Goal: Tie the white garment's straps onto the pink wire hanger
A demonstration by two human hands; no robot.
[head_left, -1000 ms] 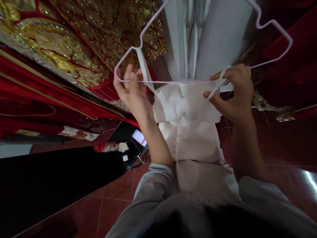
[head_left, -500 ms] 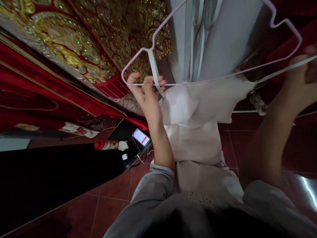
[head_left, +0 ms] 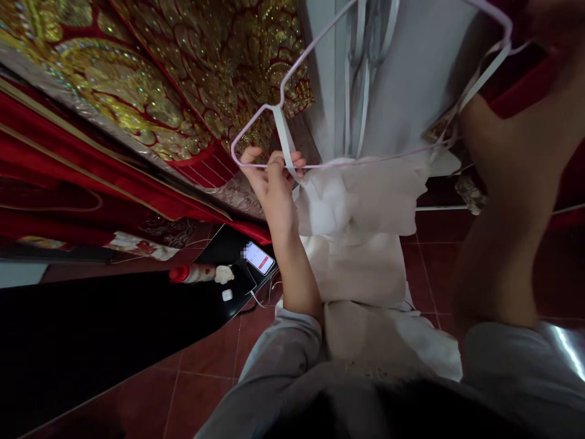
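Observation:
A pale pink clothes hanger reaches across the upper middle. From it hangs an off-white garment with thin straps and a white padded part near its top. Its left strap loops over the hanger's left notch. My left hand is closed on the hanger's lower left bar, thumb against the strap. The right strap passes over the hanger's right notch. Close beside this strap is my right hand, blurred, its fingers dark and smeared at the top right.
Red garments with gold sequins hang at the left. Grey-white fabric with long straps lies behind the hanger. On a black table are a lit phone, a red-capped bottle and a small white case. The floor has red tiles.
My right hand has moved left and inward, and the right strap, formerly stretched out to the right, now lies over the hanger's right notch. My left hand keeps its hold.

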